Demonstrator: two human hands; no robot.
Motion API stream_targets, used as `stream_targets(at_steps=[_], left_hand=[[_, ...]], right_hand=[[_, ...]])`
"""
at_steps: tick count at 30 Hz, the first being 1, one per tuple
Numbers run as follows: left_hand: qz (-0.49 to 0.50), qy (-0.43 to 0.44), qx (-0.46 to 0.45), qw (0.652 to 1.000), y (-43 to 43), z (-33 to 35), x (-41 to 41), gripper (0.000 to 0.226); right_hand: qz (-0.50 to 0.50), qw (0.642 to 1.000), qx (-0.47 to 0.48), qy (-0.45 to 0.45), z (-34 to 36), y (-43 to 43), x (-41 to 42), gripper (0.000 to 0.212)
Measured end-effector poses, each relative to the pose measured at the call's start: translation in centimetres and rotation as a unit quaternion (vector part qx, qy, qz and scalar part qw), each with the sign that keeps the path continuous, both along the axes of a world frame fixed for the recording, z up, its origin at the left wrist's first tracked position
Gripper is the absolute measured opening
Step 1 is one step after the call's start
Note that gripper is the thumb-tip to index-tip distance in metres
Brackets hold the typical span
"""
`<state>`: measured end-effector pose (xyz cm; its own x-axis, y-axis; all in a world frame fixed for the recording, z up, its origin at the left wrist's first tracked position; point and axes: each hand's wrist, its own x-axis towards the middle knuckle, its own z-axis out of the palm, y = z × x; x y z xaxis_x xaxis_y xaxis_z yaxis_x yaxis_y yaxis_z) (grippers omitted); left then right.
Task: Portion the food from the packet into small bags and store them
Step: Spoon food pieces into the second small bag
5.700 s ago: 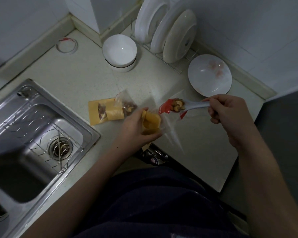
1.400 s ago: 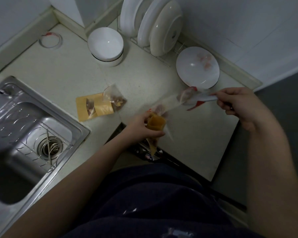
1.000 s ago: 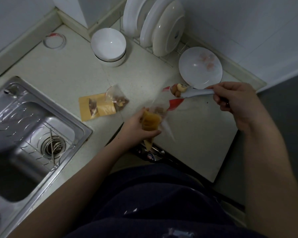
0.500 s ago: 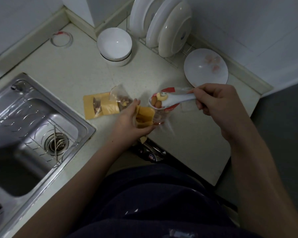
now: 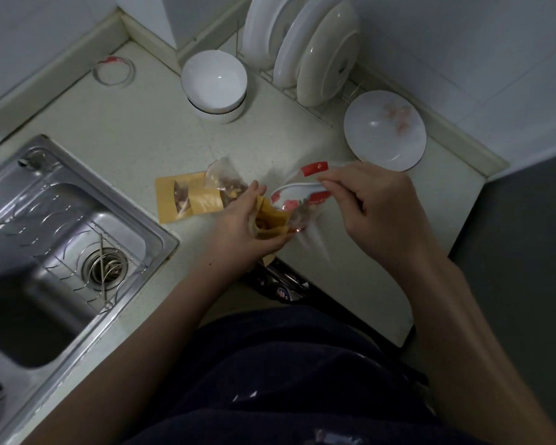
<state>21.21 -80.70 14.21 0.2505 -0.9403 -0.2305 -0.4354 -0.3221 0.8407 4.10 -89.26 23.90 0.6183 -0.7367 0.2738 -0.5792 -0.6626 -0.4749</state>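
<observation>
While our left hand (image 5: 244, 226) grips the small tan paper bag (image 5: 272, 221) above the pale counter (image 5: 350, 252) and our right hand (image 5: 376, 210) pinches the white ceramic spoon (image 5: 294, 191) at its mouth, nuts (image 5: 261, 224) may spill if that mouth collapses.

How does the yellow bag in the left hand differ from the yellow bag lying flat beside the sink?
The held bag is gripped upright in the left hand, mouth spread open; the counter bag lies flat and untouched. The right hand holds a spoon at the held bag's mouth, while the counter bag shows nuts through its clear window. Both are yellow-brown.
</observation>
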Motion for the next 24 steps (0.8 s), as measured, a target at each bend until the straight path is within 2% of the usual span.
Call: stream_targets(at_steps=[3,6,9,11,14,17,19,22,24], left_hand=[[0.001,0.001,0.010,1.000,0.2,-0.3,0.1,0.091],[0.001,0.002,0.018,1.000,0.4,-0.6,0.4,0.088],[0.003,-0.003,0.026,1.000,0.6,-1.2,0.6,0.087],[0.005,-0.006,0.032,0.999,0.8,-1.6,0.8,0.086],[0.007,-0.009,0.040,0.999,1.0,-2.1,1.1,0.086],[0.013,-0.005,0.054,0.998,1.2,-2.6,1.3,0.086],[0.012,-0.001,0.059,0.998,1.3,-2.7,1.4,0.086],[0.013,0.005,0.063,0.998,1.6,-2.8,1.6,0.086],[0.017,0.009,0.061,0.998,1.8,-2.7,1.7,0.086]], right_hand=[[-0.030,0.999,-0.024,-0.034,0.5,-0.3,-0.4,0.016],[-0.106,0.991,-0.010,-0.085,1.2,-1.2,-1.3,0.018],[-0.143,0.988,-0.021,-0.058,1.5,-2.1,-2.0,0.019],[-0.117,0.993,-0.029,-0.002,1.4,-2.5,-2.0,0.018],[-0.021,0.995,-0.020,0.094,1.0,-3.4,-1.3,0.018],[0.050,0.978,0.014,0.203,-0.2,-4.3,0.1,0.023],[0.100,0.947,0.001,0.305,-1.5,-5.1,1.3,0.022],[0.164,0.877,-0.022,0.451,-3.6,-5.9,3.1,0.015],[0.181,0.842,-0.017,0.509,-4.8,-6.4,4.0,0.016]])
